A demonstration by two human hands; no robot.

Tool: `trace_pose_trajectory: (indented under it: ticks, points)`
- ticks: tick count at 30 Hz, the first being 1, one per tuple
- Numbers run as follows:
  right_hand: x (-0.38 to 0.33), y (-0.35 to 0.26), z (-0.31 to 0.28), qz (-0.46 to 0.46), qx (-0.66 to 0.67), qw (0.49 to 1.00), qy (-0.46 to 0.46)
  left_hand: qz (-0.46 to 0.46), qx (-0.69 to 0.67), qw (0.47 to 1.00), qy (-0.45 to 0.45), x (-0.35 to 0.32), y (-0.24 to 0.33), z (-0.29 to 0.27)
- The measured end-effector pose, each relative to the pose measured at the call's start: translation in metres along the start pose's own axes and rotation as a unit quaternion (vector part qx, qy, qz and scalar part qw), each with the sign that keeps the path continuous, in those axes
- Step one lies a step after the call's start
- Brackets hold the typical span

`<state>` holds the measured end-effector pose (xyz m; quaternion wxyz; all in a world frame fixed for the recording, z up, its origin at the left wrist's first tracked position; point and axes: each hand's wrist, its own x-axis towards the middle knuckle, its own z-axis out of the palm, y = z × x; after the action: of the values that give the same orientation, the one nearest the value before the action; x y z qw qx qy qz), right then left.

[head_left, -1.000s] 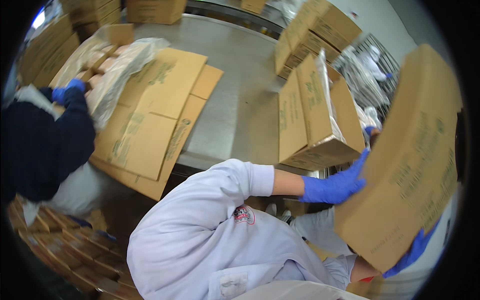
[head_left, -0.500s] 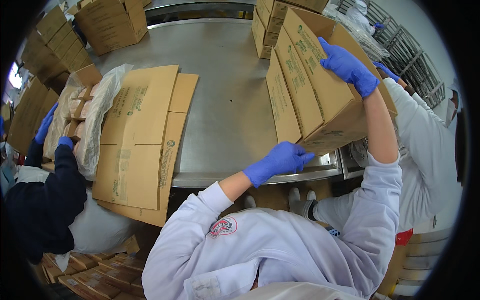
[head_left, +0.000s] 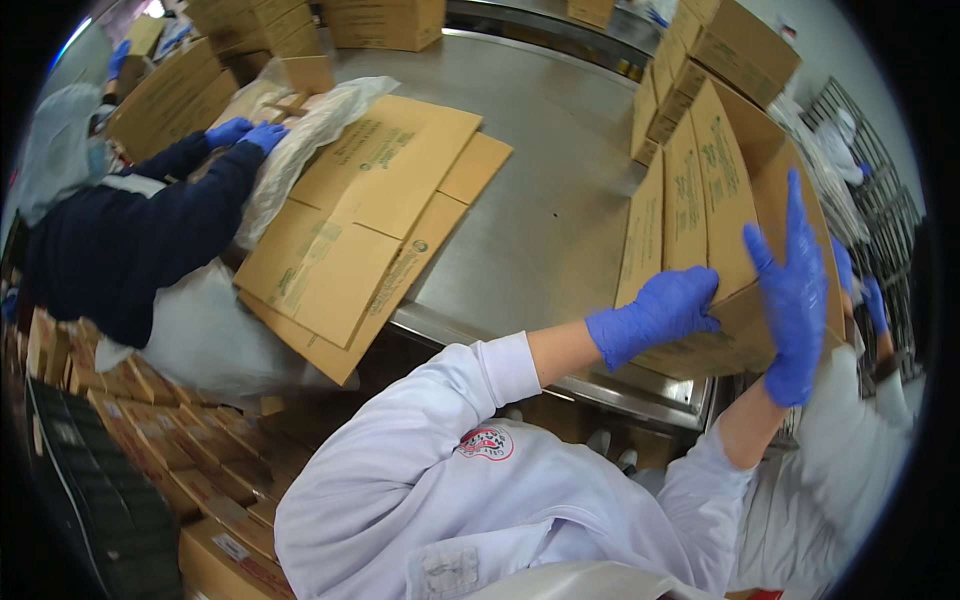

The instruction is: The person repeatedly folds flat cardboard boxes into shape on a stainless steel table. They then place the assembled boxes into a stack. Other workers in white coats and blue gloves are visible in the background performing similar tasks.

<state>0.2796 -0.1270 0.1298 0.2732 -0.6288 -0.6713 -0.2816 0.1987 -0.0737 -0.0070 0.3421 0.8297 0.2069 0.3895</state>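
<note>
An open-topped cardboard box (head_left: 715, 190) stands at the right end of the metal table, several printed cardboard panels side by side along its left. At its near edge, my blue-gloved left hand (head_left: 652, 318) is closed, the fingers curled around the cardboard. My right hand (head_left: 797, 300), also gloved in blue, is raised upright in front of the box's right part. Its fingers are stretched and the thumb is apart, with nothing in the grasp. Whether the right palm touches the box wall, I cannot tell.
Flattened cardboard boxes (head_left: 370, 220) overhang the table's near edge (head_left: 480, 345). Left of them, a dark-sleeved co-worker (head_left: 150, 240) handles a plastic-lined box (head_left: 330, 115). More boxes (head_left: 720, 60) are stacked behind mine. Another person in white (head_left: 850, 470) stands close at right.
My right hand has let go of the box's upper wall and come down nearer, fingers spread. My left hand has risen onto the near edge. The view has swung left.
</note>
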Motion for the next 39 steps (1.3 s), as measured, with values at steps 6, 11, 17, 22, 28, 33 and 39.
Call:
trace_pose_trajectory:
  ticks: [6,11,17,22,28,33,39]
  points:
    - [-0.003,-0.024,0.004,0.256,-0.09,0.946,-0.177,0.021,0.143,0.988,0.049,-0.042,-0.066,-0.056]
    - [-0.023,0.009,0.029,0.061,-0.112,0.988,0.087,-0.448,0.407,0.792,0.081,-0.171,-0.134,-0.182]
    - [-0.021,0.004,0.036,0.062,-0.193,0.974,0.1,-0.511,0.457,0.727,0.041,-0.231,-0.148,-0.15]
    - [-0.022,0.006,0.034,0.045,-0.22,0.97,0.097,-0.424,0.467,0.775,0.026,-0.232,-0.149,-0.119]
    - [-0.024,0.01,0.035,0.041,-0.18,0.975,0.121,-0.331,0.373,0.861,0.101,-0.144,0.039,-0.213]
    - [-0.024,0.003,0.029,0.055,-0.176,0.974,0.132,-0.373,0.24,0.867,0.227,-0.146,0.082,-0.23]
    - [-0.022,0.002,0.029,0.036,-0.127,0.974,0.185,-0.339,0.152,0.892,0.256,-0.164,0.079,-0.23]
